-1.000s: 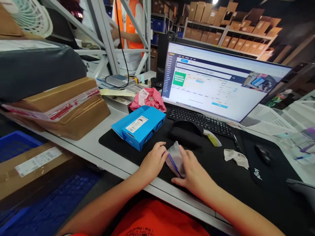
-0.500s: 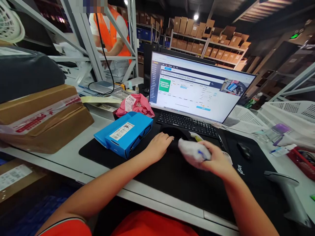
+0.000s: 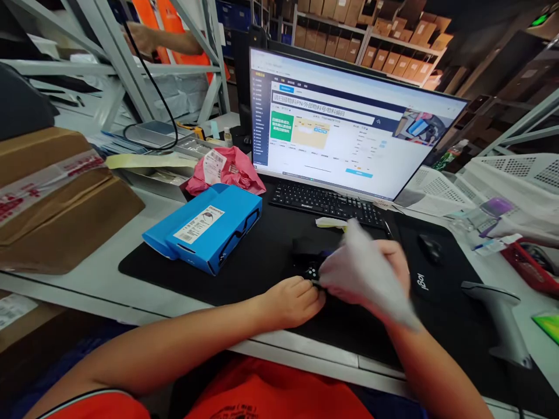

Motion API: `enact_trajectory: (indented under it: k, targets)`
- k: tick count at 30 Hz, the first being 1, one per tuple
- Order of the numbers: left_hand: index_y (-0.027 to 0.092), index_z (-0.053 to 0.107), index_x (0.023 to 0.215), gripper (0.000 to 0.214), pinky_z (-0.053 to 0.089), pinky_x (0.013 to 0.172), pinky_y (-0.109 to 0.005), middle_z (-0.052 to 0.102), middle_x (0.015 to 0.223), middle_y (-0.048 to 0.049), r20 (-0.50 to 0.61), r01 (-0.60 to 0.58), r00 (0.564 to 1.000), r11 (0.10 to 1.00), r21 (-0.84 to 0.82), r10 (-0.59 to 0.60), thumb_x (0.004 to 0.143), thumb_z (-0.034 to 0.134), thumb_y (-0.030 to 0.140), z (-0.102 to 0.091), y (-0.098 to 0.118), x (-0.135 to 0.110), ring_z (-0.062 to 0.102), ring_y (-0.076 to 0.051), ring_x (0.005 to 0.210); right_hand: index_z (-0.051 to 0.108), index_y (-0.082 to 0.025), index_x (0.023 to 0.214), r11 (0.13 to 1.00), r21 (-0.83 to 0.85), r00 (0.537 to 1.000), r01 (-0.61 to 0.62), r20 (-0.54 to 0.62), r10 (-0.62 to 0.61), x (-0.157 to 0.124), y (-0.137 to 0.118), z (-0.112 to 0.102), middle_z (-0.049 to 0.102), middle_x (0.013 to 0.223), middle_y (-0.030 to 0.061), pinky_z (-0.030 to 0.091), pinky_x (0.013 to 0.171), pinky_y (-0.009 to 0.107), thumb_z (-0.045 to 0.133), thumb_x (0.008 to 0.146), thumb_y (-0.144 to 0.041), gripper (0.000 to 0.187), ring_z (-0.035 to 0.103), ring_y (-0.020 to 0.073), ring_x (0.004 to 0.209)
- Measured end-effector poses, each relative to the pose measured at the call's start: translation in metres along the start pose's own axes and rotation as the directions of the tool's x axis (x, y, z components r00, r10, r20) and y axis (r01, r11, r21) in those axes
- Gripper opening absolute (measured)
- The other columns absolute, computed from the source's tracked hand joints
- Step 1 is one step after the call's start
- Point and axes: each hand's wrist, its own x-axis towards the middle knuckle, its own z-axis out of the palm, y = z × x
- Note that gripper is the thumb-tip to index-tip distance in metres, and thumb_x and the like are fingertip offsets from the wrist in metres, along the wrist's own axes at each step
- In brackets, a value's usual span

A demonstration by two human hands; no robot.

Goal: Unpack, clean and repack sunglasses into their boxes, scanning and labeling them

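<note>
My right hand (image 3: 391, 265) holds a small translucent plastic bag (image 3: 360, 270) just above the black desk mat (image 3: 244, 273); the bag is blurred by motion. My left hand (image 3: 292, 299) lies on the mat with its fingers curled. Its fingertips meet the bag's lower left edge beside a small black item (image 3: 311, 270). Blur hides whether the left hand grips either one. A blue box (image 3: 205, 227) with a white label lies on the mat to the left of both hands.
Keyboard (image 3: 327, 202) and monitor (image 3: 345, 128) stand behind the hands. A mouse (image 3: 430, 247) and a barcode scanner (image 3: 502, 314) are on the right. A taped cardboard box (image 3: 56, 198) and a pink bag (image 3: 227, 169) lie on the left. Another person's arm (image 3: 166, 41) reaches behind the shelf frame.
My right hand lifted the bag off the mat and carried it right, then back toward the left hand. My left hand drew back toward the desk's front edge. The camera shifted right.
</note>
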Motion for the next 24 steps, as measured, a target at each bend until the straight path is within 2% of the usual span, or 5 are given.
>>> enact_trajectory:
  k: [5,10,14,19,24]
  targets:
    - [0.018,0.064,0.112,0.026,0.053,0.065,-0.036,0.071,0.088,-0.0086,0.021,-0.083,0.996,0.994,0.078,0.082,0.095,0.046,0.013,-0.004,0.001,-0.001,0.066,-0.022,0.078,0.058,-0.022,0.119,0.905,-0.336,0.874,0.261,0.479,-0.074,0.019,-0.035,0.026,0.070,0.106,0.0075,0.051,0.080,0.034,0.055,0.069,-0.008,0.052,0.067,0.0265,0.097]
    - [0.015,0.065,0.105,0.020,0.048,0.057,-0.032,0.065,0.072,-0.0035,-0.067,-0.109,0.990,0.977,0.183,0.123,0.095,0.048,0.013,-0.015,0.003,0.004,0.058,-0.017,0.062,0.063,-0.017,0.104,0.672,-0.718,0.856,0.183,0.452,0.251,0.029,-0.046,0.051,0.071,0.092,0.0120,0.048,0.065,0.030,0.046,0.081,0.003,0.035,0.071,0.0264,0.081]
    - [0.016,0.061,0.103,0.016,0.048,0.057,-0.032,0.061,0.071,-0.0023,-0.109,-0.053,0.991,0.985,0.163,0.072,0.096,0.048,0.012,-0.013,0.004,0.005,0.055,-0.017,0.062,0.063,-0.014,0.116,0.728,-0.657,0.837,0.196,0.499,0.225,0.040,-0.037,0.063,0.073,0.102,0.0160,0.055,0.079,0.034,0.046,0.088,0.002,0.036,0.072,0.0262,0.093]
    - [0.014,0.054,0.119,0.024,0.055,0.073,-0.037,0.067,0.093,-0.0082,-0.154,0.220,0.968,0.964,0.150,-0.197,0.095,0.051,0.017,-0.012,-0.004,0.002,0.063,-0.022,0.082,0.047,-0.019,0.148,0.967,-0.105,0.712,0.232,0.696,-0.096,0.049,-0.007,0.035,0.055,0.147,0.0130,0.045,0.112,0.038,0.076,0.074,-0.014,0.079,0.056,0.0258,0.133]
    - [0.019,0.058,0.108,0.034,0.058,0.077,-0.040,0.064,0.104,-0.0082,0.016,0.432,0.902,0.901,-0.020,-0.432,0.080,0.077,0.024,-0.018,-0.014,-0.001,0.063,-0.026,0.091,0.045,-0.031,0.152,0.982,-0.072,0.757,0.174,0.648,-0.086,0.034,-0.014,-0.007,0.053,0.151,0.0045,0.046,0.114,0.042,0.063,0.088,-0.014,0.069,0.055,0.0243,0.135]
